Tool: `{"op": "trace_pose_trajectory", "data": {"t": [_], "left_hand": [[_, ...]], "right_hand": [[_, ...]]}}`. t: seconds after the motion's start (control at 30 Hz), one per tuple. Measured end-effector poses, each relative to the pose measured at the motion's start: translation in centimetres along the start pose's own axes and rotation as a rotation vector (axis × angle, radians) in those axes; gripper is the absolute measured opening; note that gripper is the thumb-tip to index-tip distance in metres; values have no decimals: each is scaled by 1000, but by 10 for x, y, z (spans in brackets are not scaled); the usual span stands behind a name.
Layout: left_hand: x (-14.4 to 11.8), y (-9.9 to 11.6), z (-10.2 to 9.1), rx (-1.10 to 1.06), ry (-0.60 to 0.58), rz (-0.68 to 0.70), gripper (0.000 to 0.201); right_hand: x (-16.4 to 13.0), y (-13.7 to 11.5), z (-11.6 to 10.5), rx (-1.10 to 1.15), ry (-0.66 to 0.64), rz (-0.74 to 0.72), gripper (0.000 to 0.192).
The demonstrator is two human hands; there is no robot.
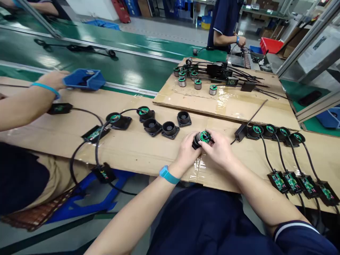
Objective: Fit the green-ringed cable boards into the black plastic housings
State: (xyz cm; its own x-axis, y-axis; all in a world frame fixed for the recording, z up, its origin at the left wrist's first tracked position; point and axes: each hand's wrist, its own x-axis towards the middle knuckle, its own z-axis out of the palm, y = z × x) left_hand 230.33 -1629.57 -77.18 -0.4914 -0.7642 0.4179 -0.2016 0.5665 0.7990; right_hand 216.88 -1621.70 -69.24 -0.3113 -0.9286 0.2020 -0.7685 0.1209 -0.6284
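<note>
My left hand (186,150) and my right hand (221,147) are closed around one small motor (204,137) with a green round circuit board on top. A black base shows under it on the left; how far the motor sits inside is hidden by my fingers. Just beyond my hands stand loose black square-flanged housings (170,129). To the right, several black housings with green boards (257,131) form a row, each wired by a black cable to an open black box (278,180) with a circuit board. A small black box (240,132) lies near my right hand.
On a raised cardboard sheet (170,95) are several bare motors (198,84) and piled cables. At left, a co-worker's hand (53,79) touches a blue bin (85,80); wired boxes (95,134) lie nearby. Another person (225,28) stands behind. A metal post (305,46) rises at right.
</note>
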Motion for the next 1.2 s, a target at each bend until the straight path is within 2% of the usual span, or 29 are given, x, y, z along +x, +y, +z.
{"op": "trace_pose_trajectory", "data": {"t": [0.1, 0.2, 0.43, 0.53, 0.63, 0.73, 0.83, 0.9, 0.93, 1.0, 1.07, 1.13, 1.2], "left_hand": [[-3, 1, -1, 43, 24, 89, 48], [-1, 2, 0, 55, 36, 107, 49], [0, -5, -1, -35, -37, 38, 56], [-2, -5, 0, -22, -16, 7, 53], [-5, -5, -1, 11, -6, -77, 49], [-5, -13, -4, 40, -62, -160, 53], [-3, -22, -8, -28, -56, -196, 70], [-3, -23, -10, -129, 9, -139, 84], [-3, -21, -10, -173, 64, -100, 84], [-4, -15, -10, -206, 187, -59, 67], [-4, -9, -8, -191, 261, -95, 50], [-4, -5, -7, -168, 220, -120, 39], [-8, 1, -8, -121, 176, -101, 36]], "right_hand": [[-2, -3, 13, -108, -76, -16, 44], [-2, -7, 13, -199, -89, 2, 39], [3, -11, 8, -240, -179, -35, 38], [1, -13, 12, -318, -210, 8, 46], [-4, -12, 19, -321, -214, -60, 52], [2, -6, 22, -309, -241, -127, 43], [15, -3, 14, -294, -312, -133, 32], [18, -2, 5, -268, -248, -145, 33], [16, -2, 1, -260, -196, -136, 34], [11, 1, -2, -250, -151, -98, 31], [6, 7, -1, -261, -179, -72, 26], [4, 16, 4, -274, -121, -75, 27], [6, 21, 11, -293, -27, -59, 32]]}}
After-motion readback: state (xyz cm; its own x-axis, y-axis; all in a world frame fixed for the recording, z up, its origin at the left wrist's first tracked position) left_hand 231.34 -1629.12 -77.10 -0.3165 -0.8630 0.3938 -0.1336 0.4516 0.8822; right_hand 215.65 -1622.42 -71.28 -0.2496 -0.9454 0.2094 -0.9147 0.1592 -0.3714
